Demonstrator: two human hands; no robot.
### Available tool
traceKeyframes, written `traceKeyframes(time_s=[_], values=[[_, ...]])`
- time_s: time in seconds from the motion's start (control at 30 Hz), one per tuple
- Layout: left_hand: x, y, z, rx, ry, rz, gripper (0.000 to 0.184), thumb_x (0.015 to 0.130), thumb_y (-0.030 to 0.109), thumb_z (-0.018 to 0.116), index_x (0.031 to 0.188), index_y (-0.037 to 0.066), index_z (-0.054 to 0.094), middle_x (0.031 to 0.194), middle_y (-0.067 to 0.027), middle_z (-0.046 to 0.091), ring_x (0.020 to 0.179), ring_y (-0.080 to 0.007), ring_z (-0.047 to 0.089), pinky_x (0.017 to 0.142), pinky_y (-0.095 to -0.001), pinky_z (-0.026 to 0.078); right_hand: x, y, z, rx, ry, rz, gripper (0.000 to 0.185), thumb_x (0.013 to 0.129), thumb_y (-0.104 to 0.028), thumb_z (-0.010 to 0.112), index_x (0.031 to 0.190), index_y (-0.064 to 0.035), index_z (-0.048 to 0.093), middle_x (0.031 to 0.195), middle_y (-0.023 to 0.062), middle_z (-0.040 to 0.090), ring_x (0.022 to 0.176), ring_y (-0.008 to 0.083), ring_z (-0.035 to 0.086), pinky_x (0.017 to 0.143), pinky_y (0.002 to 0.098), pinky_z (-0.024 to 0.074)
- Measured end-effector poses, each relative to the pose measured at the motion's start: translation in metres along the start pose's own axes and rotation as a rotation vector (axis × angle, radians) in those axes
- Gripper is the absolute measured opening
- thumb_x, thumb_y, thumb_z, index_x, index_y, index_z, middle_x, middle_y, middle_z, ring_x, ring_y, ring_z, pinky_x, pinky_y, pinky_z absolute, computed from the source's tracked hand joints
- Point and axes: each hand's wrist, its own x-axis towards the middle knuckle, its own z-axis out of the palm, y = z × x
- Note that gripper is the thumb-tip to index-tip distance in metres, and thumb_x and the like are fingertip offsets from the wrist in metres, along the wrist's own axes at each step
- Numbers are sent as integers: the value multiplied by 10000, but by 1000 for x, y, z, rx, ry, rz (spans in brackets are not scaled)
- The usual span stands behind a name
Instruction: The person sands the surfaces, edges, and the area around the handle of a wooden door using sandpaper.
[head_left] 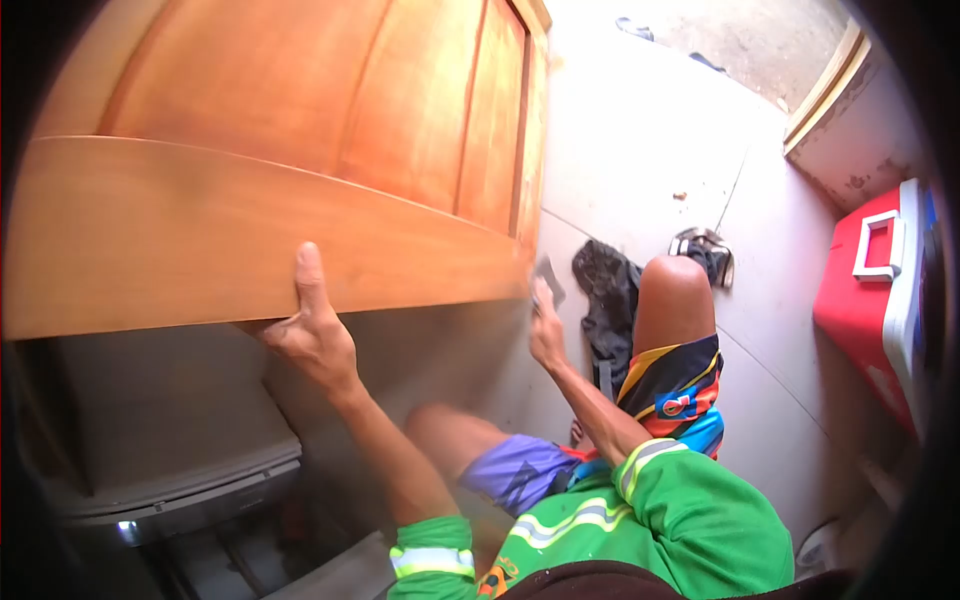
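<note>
A varnished wooden panel door [265, 225] fills the upper left, raised off the floor. My left hand [315, 345] is closed on its near edge, thumb lying on the top face and fingers hidden underneath. At the door's near right corner, my right hand [546, 325] pinches a small grey sheet [552, 280] that looks like sandpaper. The sheet is against or just beside the corner; blur keeps me from telling whether they touch.
A red cooler [870, 300] with a white handle stands at the right by the wall. Dark cloth [605, 300] and a shoe [705, 252] lie near my knee on the tiled floor [765, 370]. Below the door sits a grey boxy appliance [180, 490].
</note>
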Motion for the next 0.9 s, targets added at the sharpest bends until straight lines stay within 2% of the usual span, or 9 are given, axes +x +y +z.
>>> traceKeyframes(time_s=[0.1, 0.13, 0.2, 0.23, 0.43, 0.53, 0.63, 0.77, 0.9], values=[[-26, -19, 34, 184, 124, -98, 411, 913, 64, 786, 1240, -71, 577, 1281, -197, 606, 1077, -264, 632, 920, -397, 547, 54, -99, 34, 93, 44, -107, 576, 1014, -74, 476, 1574, 13, 366, 1629, 256, 347, 1555, 388, 246, 1271, 440, 189], [-50, -50, 36, 485, 30, 136, 410, 891, 57, 806, 1217, -82, 600, 1283, -208, 619, 1061, -259, 645, 909, -400, 552, 64, -135, 46, 113, 85, -111, 545, 1050, -105, 466, 1575, 4, 370, 1642, 244, 333, 1564, 370, 232, 1270, 421, 185], [-98, -88, 53, 486, -51, 64, 381, 845, 43, 844, 1146, -95, 656, 1265, -213, 654, 1020, -252, 671, 892, -402, 556, 66, -151, 46, 53, 83, -144, 577, 1025, -150, 509, 1553, 39, 375, 1633, 270, 323, 1533, 442, 256, 1238, 489, 246], [-115, -90, 69, 186, -26, -243, 353, 822, 36, 861, 1099, -97, 688, 1244, -206, 677, 995, -250, 684, 887, -402, 555, 65, -146, 41, -7, 60, -194, 569, 1032, -158, 504, 1550, 38, 378, 1630, 275, 321, 1529, 443, 258, 1225, 490, 269], [-152, -104, 85, 204, -39, -429, 209, 804, 32, 870, 924, -83, 743, 1031, -151, 753, 843, -231, 710, 795, -392, 574, 92, 31, 64, 103, 167, 599, 564, 1028, -127, 483, 1563, 16, 376, 1645, 249, 313, 1556, 410, 210, 1250, 474, 218], [-186, -162, 72, 703, -360, 312, 211, 836, 51, 851, 944, -95, 742, 953, -149, 760, 776, -226, 703, 741, -380, 579, 96, -61, 63, 233, 220, 55, 585, 1042, -133, 430, 1590, 29, 310, 1673, 240, 255, 1577, 397, 155, 1282, 463, 112], [-185, -128, 95, 344, -66, -461, 202, 877, 66, 818, 966, -100, 745, 1046, -162, 755, 867, -216, 702, 806, -377, 573, 65, -80, 53, 298, 37, -62, 588, 1068, -159, 367, 1603, 55, 248, 1686, 243, 213, 1593, 374, 88, 1289, 451, 22], [-186, -130, 97, 162, -26, -410, 385, 957, 104, 748, 1247, -124, 636, 1291, -198, 658, 1109, -246, 643, 955, -383, 528, 103, -7, 60, 318, 213, 545, 589, 1049, -116, 401, 1602, 44, 272, 1686, 232, 230, 1593, 371, 95, 1283, 439, -5], [-191, -124, 86, 121, -12, -607, 577, 1076, 338, 549, 1414, -126, 487, 1423, -212, 550, 1249, -260, 565, 1050, -384, 473, 54, -92, 62, 268, 123, 24, 548, 1073, -148, 388, 1574, 62, 313, 1670, 246, 258, 1571, 372, 179, 1277, 420, 116]])
